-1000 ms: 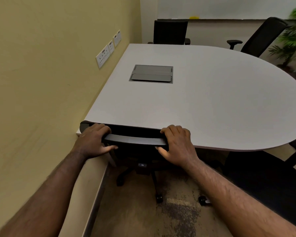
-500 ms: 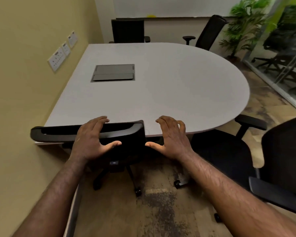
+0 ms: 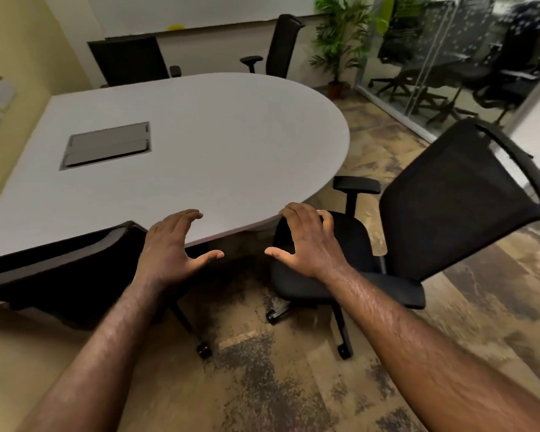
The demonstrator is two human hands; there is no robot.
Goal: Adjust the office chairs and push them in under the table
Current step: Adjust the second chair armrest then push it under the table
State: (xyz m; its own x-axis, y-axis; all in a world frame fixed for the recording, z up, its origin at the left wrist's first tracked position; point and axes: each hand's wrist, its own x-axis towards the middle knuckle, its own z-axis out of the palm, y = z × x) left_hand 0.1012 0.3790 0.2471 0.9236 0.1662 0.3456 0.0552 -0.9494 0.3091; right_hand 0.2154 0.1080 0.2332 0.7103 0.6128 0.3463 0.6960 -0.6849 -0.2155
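Both hands free, fingers spread, gripping nothing. My left hand (image 3: 172, 247) hovers just beside the top corner of the near chair (image 3: 60, 269), which sits pushed in against the counter (image 3: 200, 145) edge by the wall. My right hand (image 3: 306, 241) hangs over the front of the seat of the second chair (image 3: 443, 210).

That second chair is the one to deal with, I'd say: seat only partly under the rounded end of the counter, backrest angled away and leaning out to my right, armrest (image 3: 357, 184) just beside the rim.

Plan for doing it clean:
- grab the top bar of the backrest with both hands, not the seat
- swivel so it squares up to the counter edge first
- then roll it straight in, slow, castors (image 3: 343, 350) aligned
- watch the armrest height; can't tell if it clears the underside, may need lowering

Two more chairs (image 3: 281, 45) on the far side, one turned sideways. Those come later.
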